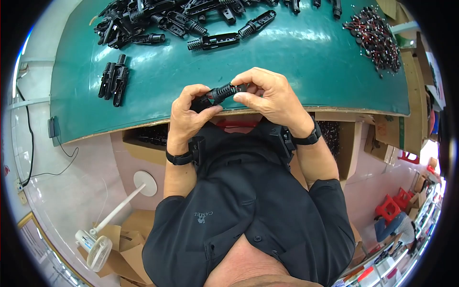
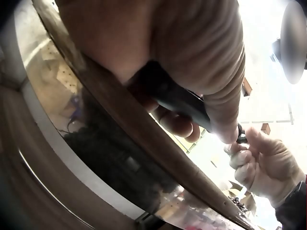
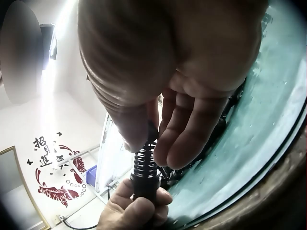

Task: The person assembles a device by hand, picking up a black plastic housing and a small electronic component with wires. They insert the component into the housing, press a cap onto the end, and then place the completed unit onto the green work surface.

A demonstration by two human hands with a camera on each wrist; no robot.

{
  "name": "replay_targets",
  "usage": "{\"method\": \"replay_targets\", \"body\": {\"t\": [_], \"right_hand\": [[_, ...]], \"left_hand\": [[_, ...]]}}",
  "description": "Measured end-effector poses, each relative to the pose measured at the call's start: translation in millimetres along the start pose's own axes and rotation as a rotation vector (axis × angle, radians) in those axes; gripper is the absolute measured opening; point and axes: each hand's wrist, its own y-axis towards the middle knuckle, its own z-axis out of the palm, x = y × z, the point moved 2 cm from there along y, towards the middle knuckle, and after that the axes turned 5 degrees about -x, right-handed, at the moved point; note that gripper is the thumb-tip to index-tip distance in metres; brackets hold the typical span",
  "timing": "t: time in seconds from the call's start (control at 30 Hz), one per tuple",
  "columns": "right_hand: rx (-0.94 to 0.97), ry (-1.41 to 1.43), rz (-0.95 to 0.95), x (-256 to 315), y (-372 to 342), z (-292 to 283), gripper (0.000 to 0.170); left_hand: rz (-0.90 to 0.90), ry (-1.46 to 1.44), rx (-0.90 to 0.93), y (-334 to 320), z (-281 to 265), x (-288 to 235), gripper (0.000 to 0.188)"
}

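Observation:
A black plastic housing with a ribbed, spring-like neck point(image 1: 222, 93) is held just above the table's near edge. The left hand point(image 1: 183, 111) grips its wider body, thumb on the near side and fingers on the far side. At the ribbed end, the right hand point(image 1: 276, 94) pinches a small dark piece point(image 1: 242, 88) between thumb and fingers, with a bit of red beside it. In the right wrist view the ribbed neck point(image 3: 145, 163) stands between both hands, its tip partly hidden by the right fingers. The left wrist view shows the dark body point(image 2: 177, 98) under the left palm.
On the green table point(image 1: 296, 62), similar housings point(image 1: 215, 42) are heaped at the back, with a small group point(image 1: 113, 80) at left. A pile of small wired parts point(image 1: 374, 40) sits at right. Open boxes point(image 1: 146, 148) stand below the table edge, and a white fan point(image 1: 98, 248) at lower left.

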Motion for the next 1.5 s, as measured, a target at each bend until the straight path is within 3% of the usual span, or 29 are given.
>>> {"method": "replay_targets", "body": {"t": [0.43,0.53,0.67,1.1,1.5], "right_hand": [[-0.025,0.063,-0.008,-28.4,-4.1,9.0,0.03],[0.014,0.207,0.212,-35.4,-7.4,11.7,0.032],[-0.001,0.282,0.261,-31.7,-9.1,15.0,0.03],[-0.011,0.205,0.175,-34.1,-12.5,14.0,0.034],[-0.039,0.341,0.329,-32.7,-10.9,17.1,0.02]], "left_hand": [[0.118,0.101,0.061,11.4,-3.6,-12.3,0.049],[0.137,0.106,0.06,12.4,-4.4,-14.8,0.049],[0.137,0.11,0.058,13.2,-4.1,-15.5,0.048],[0.127,0.115,0.053,13.3,-3.5,-15.4,0.047],[0.137,0.145,0.055,12.9,-3.7,-15.1,0.049]]}}
